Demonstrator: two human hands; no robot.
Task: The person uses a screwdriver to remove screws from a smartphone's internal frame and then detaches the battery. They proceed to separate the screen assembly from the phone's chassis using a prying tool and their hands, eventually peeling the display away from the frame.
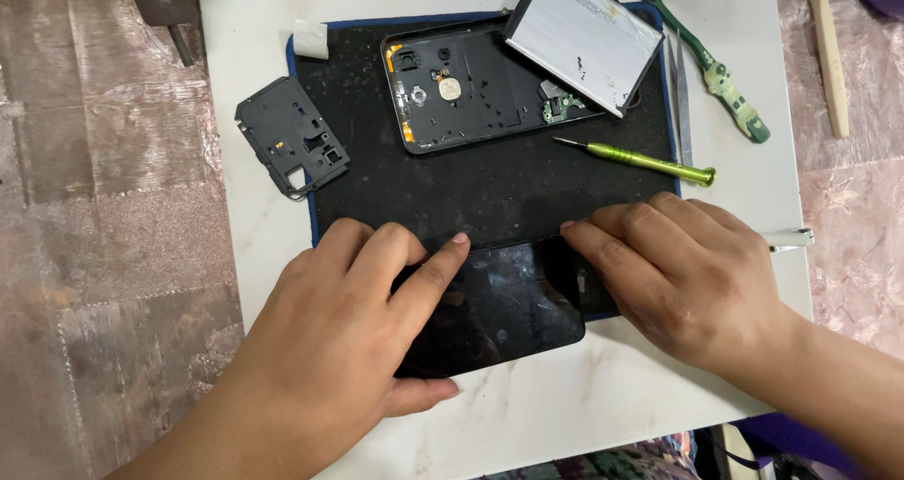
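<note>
Black phone screen (504, 306) lying glass-up, long axis left to right, left hand (348, 329) and right hand (678, 273) pressing fingers flat on it, white worktop (565, 414)

Both hands press on a black phone screen (499, 306) — left hand (348, 325) on its left side, right hand (678, 273) on its right — near edge of the black mat (490, 188)

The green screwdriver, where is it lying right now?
The green screwdriver lies on the black mat, right of centre in the head view, just below the opened phone body and above the right hand.
</note>
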